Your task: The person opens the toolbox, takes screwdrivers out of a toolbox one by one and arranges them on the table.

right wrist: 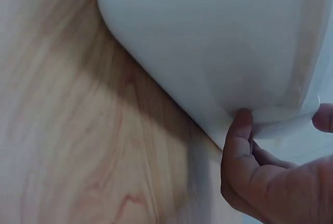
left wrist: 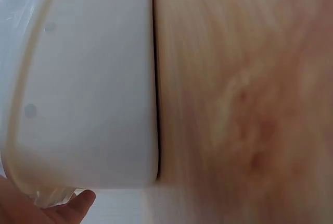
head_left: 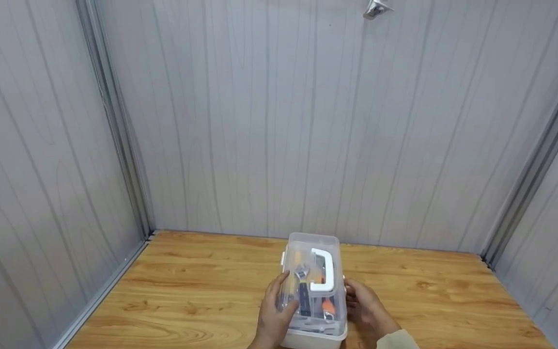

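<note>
A toolbox [head_left: 314,327] with a clear lid and white base stands on the wooden table, its white carrying handle [head_left: 328,271] lying on the lid. Through the clear plastic show an adjustable wrench [head_left: 304,293] with a dark grip and an orange item [head_left: 328,307]. My left hand [head_left: 274,310] holds the box's left side, thumb over the lid's edge. At the right side, the curled fingers of my right hand [head_left: 367,308] grip the edge. In the right wrist view, a fingertip [right wrist: 243,117] lies against the white wall below the projecting rim, with the thumb above.
The wooden table [head_left: 201,286] extends to both sides of the box. Behind it rises a pale panelled wall [head_left: 279,121], with more panels at left and right. A small silvery object [head_left: 376,8] is on the back wall near the top.
</note>
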The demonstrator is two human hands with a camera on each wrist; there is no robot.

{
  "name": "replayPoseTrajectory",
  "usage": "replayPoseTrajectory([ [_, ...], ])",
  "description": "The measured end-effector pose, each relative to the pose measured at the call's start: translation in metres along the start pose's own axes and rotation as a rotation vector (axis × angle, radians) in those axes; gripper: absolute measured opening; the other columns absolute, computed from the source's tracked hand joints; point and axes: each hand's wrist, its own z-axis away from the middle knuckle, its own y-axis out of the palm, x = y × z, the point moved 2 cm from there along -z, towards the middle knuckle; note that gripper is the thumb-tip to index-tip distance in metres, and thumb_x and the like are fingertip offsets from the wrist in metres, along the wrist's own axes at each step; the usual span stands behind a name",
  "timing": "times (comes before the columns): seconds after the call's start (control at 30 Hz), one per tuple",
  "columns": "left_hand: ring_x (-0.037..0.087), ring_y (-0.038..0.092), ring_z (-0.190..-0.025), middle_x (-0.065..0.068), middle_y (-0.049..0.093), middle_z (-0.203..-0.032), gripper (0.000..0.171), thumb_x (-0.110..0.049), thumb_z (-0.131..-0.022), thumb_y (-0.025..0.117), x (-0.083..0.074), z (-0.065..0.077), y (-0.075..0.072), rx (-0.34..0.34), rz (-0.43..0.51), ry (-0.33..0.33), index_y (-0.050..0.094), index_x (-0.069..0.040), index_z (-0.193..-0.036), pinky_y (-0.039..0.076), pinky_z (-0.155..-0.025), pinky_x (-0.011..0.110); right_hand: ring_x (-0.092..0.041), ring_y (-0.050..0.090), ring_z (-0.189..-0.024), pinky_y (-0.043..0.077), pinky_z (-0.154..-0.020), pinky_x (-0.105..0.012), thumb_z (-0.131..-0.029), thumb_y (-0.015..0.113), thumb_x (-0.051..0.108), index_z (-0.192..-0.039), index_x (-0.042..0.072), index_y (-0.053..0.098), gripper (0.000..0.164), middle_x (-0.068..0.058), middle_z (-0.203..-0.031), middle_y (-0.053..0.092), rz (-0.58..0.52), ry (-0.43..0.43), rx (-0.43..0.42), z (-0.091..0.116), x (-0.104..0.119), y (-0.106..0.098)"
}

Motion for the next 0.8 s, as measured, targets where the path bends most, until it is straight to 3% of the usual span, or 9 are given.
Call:
replayPoseTrajectory([
  [0.13, 0.026, 0.04, -0.116, 0.005, 0.034, -0.135, 0.058, -0.018, -0.077, 0.06, -0.014, 0.005, -0.003, 0.018, 0.057, -0.02, 0.038, -0.026, -0.13, 0.035, -0.094, 0.038, -0.017, 0.055, -0.08, 0.049, -0.077, -0.033, -0.08, 0.055, 0.037, -0.095, 0.002, 0.062, 0.038, -0.006, -0.085, 0.061, 0.01, 0.024, 0.028, 0.0, 0.003, -0.006],
  [0.3, 0.029, 0.045, -0.111, 0.008, 0.034, -0.134, 0.058, -0.014, -0.076, 0.06, -0.024, 0.007, -0.005, 0.025, 0.103, -0.037, 0.039, -0.021, -0.13, 0.041, -0.087, 0.03, -0.016, 0.056, -0.082, 0.049, -0.079, -0.033, -0.083, 0.054, 0.032, -0.093, 0.001, 0.062, 0.034, -0.006, -0.086, 0.063, 0.017, 0.036, 0.131, -0.005, 0.006, -0.012],
  [0.43, 0.027, 0.048, -0.108, 0.008, 0.035, -0.133, 0.058, -0.012, -0.076, 0.06, -0.014, 0.004, -0.003, 0.033, 0.138, -0.041, 0.04, -0.024, -0.128, 0.043, -0.083, 0.027, -0.015, 0.058, -0.081, 0.049, -0.08, -0.032, -0.082, 0.055, 0.03, -0.087, 0.002, 0.064, 0.03, -0.006, -0.084, 0.064, 0.019, 0.048, 0.177, -0.009, 0.007, -0.015],
  [0.57, 0.023, 0.048, -0.108, 0.004, 0.037, -0.132, 0.058, -0.014, -0.075, 0.061, 0.001, 0.0, 0.001, 0.024, 0.124, -0.035, 0.039, -0.027, -0.128, 0.042, -0.085, 0.027, -0.017, 0.058, -0.084, 0.048, -0.082, -0.034, -0.081, 0.056, 0.031, -0.095, -0.003, 0.061, 0.037, -0.008, -0.088, 0.064, 0.042, 0.076, 0.174, -0.01, 0.009, -0.016],
  [0.8, 0.022, 0.05, -0.104, 0.003, 0.038, -0.129, 0.058, -0.013, -0.076, 0.059, 0.006, -0.001, 0.003, -0.003, 0.077, 0.024, 0.039, -0.023, -0.129, 0.043, -0.083, 0.029, -0.017, 0.06, -0.081, 0.05, -0.08, -0.034, -0.076, 0.063, 0.03, -0.106, -0.01, 0.054, 0.051, -0.01, -0.086, 0.065, 0.093, 0.104, 0.081, -0.011, 0.013, -0.016],
])
